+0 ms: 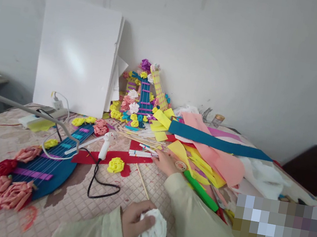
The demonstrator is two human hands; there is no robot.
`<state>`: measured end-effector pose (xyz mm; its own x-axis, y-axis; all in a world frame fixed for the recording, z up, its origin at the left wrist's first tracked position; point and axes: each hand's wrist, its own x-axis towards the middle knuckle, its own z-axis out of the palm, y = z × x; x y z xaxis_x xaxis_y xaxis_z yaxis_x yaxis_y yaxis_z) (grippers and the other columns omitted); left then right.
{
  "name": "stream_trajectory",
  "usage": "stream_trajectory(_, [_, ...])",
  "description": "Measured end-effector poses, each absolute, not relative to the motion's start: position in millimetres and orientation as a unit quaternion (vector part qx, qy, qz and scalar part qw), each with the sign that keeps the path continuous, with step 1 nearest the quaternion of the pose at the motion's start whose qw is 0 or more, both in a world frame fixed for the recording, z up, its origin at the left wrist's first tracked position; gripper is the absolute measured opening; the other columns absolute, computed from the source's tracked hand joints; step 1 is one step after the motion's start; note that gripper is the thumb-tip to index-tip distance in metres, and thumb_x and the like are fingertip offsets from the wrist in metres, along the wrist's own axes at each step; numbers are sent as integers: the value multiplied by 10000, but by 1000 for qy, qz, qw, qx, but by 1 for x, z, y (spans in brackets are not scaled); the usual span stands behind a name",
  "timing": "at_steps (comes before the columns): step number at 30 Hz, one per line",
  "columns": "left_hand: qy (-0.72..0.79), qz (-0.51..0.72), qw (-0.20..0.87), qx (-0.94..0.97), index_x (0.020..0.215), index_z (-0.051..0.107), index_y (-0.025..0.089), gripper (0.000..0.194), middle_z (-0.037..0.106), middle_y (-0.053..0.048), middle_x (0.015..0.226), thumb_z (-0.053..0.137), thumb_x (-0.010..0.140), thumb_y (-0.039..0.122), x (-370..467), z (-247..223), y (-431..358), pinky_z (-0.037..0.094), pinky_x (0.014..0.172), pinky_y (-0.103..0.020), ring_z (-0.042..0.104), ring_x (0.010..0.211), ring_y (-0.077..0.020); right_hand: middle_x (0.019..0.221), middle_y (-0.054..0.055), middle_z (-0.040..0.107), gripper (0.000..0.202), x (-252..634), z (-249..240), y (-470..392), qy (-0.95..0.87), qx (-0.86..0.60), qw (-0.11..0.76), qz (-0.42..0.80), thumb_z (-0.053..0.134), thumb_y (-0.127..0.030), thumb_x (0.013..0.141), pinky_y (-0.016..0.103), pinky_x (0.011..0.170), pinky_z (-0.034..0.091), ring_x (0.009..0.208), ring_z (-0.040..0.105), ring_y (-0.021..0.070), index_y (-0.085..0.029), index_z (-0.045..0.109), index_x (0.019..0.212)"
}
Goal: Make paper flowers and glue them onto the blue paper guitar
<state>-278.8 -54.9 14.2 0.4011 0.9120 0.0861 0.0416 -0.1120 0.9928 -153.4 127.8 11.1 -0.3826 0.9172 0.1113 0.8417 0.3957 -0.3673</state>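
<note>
White paper flower (pixel 153 232) is closest to us, out by the table's near edge, with our left hand (pixel 134 220) wrapped around it, thumb pressed over the top petals. Those fingers are definitely gripping it. Tip: keep that hold snug but soft, since crepe-looking petals probably crush easily, and let the thumb rest closer to the base if we can.

Starting at the left edge of the table (pixel 48 223), we've got a blue guitar shape (pixel 62 169) lying at a slant, with pink, red and yellow paper roses around its rim. Next over, the white glue gun (pixel 105 146) stands nose up on a red strip (pixel 85 157), its black cord looping toward us, with a yellow flower (pixel 116 165) just beside it. If that gun's hot, we'd want our sleeve and the petals well away from the nozzle.

Around mid-table there's a little bunch of white sticks (pixel 140 154), and our right hand (pixel 165 162) is reaching over with its fingers at their right ends. Can't tell if they're pinching one or only touching. Looks like we're picking there, so we'd take one by its end without scattering the rest.

Toward the right edge: a green tube (pixel 201 191), then peach paper (pixel 216 155) with a blue strip (pixel 222 141) lying across it.
</note>
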Motion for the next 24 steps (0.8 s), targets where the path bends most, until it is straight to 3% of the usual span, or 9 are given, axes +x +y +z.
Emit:
stream_trajectory(11, [375, 396, 554, 629, 718, 520, 107, 375, 438, 2, 565, 439, 722, 474, -277, 9, -54, 278, 438, -189, 387, 505, -93, 908, 64, 584, 229, -148, 17, 117, -766, -521, 275, 258, 486, -370, 739, 277, 720, 333, 890, 499, 194, -194, 527, 879])
stream_trajectory(14, [376, 398, 553, 628, 721, 519, 110, 380, 433, 5, 559, 435, 721, 481, -278, 7, -52, 274, 434, -189, 382, 499, -92, 778, 54, 577, 267, -153, 22, 114, -724, -499, 350, 323, 402, -408, 776, 277, 657, 352, 766, 510, 177, -180, 518, 854])
stream_trajectory(18, [374, 398, 564, 619, 722, 507, 112, 392, 428, 7, 552, 432, 715, 497, -279, 8, -51, 268, 431, -191, 378, 487, -91, 623, 0, 511, 375, -159, 35, 105, -655, -418, 440, 451, 202, -432, 835, 258, 550, 375, 553, 477, 121, -182, 451, 962])
stream_trajectory(24, [378, 397, 558, 623, 713, 513, 107, 397, 430, 2, 554, 431, 716, 496, -278, 11, -54, 277, 453, -198, 389, 508, -100, 681, -5, 495, 206, -151, 46, 92, -552, -287, 494, 608, 496, -327, 736, 241, 523, 365, 524, 434, 84, -190, 516, 889])
